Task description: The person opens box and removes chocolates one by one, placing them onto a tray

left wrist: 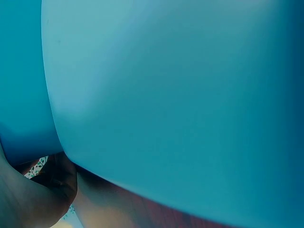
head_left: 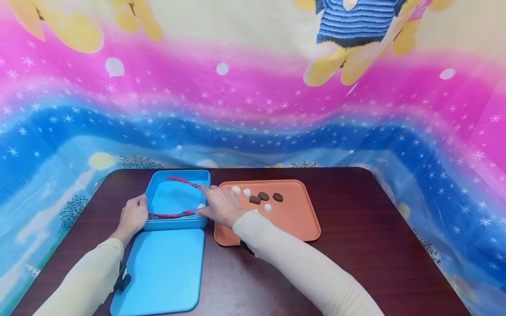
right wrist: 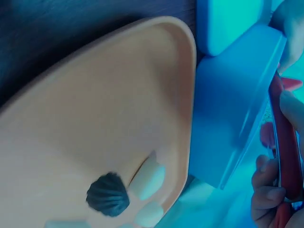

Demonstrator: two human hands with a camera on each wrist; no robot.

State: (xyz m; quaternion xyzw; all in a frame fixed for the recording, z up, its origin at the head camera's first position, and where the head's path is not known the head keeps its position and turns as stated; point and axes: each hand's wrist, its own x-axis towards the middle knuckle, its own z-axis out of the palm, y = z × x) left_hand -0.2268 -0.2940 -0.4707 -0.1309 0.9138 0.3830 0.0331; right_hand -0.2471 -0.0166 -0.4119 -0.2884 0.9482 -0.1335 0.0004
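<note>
My left hand (head_left: 134,215) grips the left rim of an open light-blue box (head_left: 178,224); its curled fingers also show in the left wrist view. My right hand (head_left: 221,204) holds red tongs (head_left: 179,179) at the box's right side, their two arms spread wide over the box. In the right wrist view, fingers and thumb lie along the red tongs (right wrist: 286,142). A small white piece (head_left: 201,206) shows just beside the right thumb, at the box's right inner side. To the right, an orange tray (head_left: 292,224) bears brown chocolates (head_left: 278,197) and white pieces (head_left: 267,208).
A flat blue lid (head_left: 166,267) lies on the dark wooden table (head_left: 348,245) in front of the box. The tray stands close to the box's right wall. A printed cloth (head_left: 253,109) hangs behind the table and along its sides.
</note>
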